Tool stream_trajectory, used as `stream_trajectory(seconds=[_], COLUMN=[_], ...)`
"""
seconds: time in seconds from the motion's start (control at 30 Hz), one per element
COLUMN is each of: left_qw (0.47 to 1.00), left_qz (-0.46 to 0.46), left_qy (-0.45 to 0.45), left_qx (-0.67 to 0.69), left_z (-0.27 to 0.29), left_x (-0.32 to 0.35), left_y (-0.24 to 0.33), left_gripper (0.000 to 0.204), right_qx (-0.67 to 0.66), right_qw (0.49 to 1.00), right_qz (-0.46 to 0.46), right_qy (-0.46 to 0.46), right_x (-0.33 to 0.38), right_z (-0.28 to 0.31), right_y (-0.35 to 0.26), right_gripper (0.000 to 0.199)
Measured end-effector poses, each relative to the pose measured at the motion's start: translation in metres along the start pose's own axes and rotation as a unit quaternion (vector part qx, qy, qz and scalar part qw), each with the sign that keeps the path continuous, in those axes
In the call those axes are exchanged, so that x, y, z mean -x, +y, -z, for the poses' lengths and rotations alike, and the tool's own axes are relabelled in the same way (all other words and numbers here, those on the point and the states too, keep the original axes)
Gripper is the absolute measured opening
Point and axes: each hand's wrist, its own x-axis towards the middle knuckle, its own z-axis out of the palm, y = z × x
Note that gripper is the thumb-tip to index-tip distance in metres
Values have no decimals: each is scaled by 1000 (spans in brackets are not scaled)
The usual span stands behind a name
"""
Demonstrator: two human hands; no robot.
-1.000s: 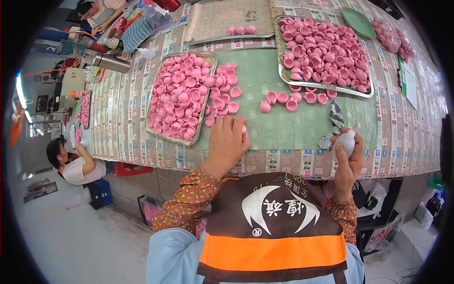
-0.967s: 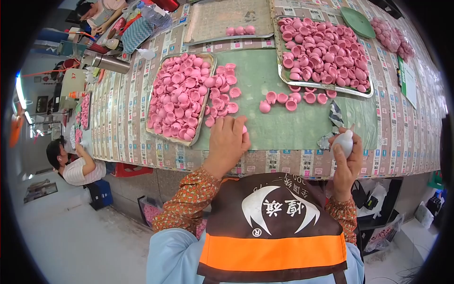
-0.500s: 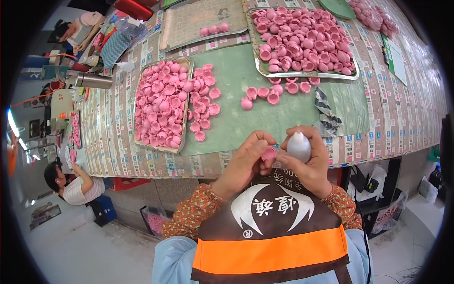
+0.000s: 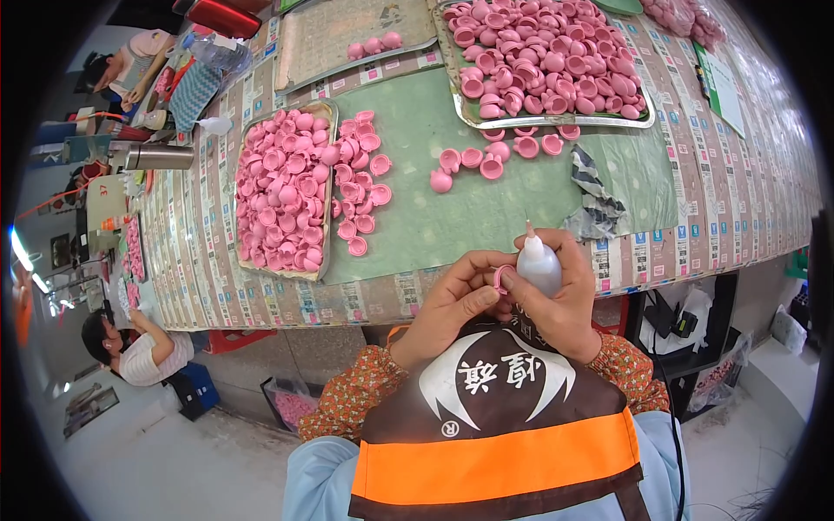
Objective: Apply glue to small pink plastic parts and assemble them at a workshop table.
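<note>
My right hand (image 4: pixel 569 300) grips a small white squeeze bottle (image 4: pixel 538 265) with its nozzle pointing up, just in front of my chest. My left hand (image 4: pixel 452 304) pinches a small pink cup-shaped piece (image 4: pixel 503 278) right beside the bottle, the two hands touching. Both are at the near edge of the green mat (image 4: pixel 486 208). A metal tray (image 4: pixel 323 108) heaped with pink pieces lies at my left. Loose pink pieces (image 4: pixel 360 187) are scattered beside it. A few more pink pieces (image 4: pixel 473 161) lie mid-mat.
A large metal tray (image 4: pixel 556 122) full of pink pieces stands at the back right, another tray (image 4: pixel 347 35) with three pieces at the back. A striped cloth (image 4: pixel 595 200) lies on the mat. A steel flask (image 4: pixel 161 156) lies far left. A seated person (image 4: pixel 143 352) is lower left.
My left hand left the mat's edge with a pink piece and came to my chest. My right hand brought the bottle in to meet it. The view tilted down.
</note>
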Motion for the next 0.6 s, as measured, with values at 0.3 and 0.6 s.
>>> stream_trajectory(seconds=[0.3,0.6], left_qw=[987,987], left_qz=[9,33], left_qy=[6,53], left_qx=[158,145], left_z=[8,10], left_x=[6,6], left_y=[4,7], left_gripper=[36,53], right_qx=[-62,-79], right_qw=[996,995], right_qz=[37,-25], right_qy=[-61,-48], right_x=[5,9], right_z=[15,39], right_y=[5,-3], right_gripper=[43,45])
